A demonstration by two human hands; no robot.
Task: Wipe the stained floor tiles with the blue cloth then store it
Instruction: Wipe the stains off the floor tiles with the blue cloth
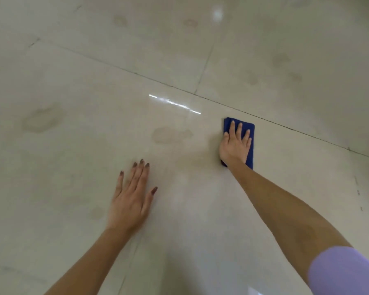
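Lilac fabric of a short sleeve (pixel 345 271) fills the lower right corner, its bare arm reaching forward across glossy beige floor tiles (pixel 77 171) crossed by thin dark grout lines. Faint brownish stains (pixel 42 120) mottle the tiles, one large at left, another (pixel 168 135) between the hands, more farther off. The left hand (pixel 131 201) lies flat on the tile, fingers together, thumb apart. The right hand (pixel 235 144) presses palm-down, fingers slightly spread, on a folded dark blue cloth (pixel 251 145), a rectangle lying just beside a grout line.
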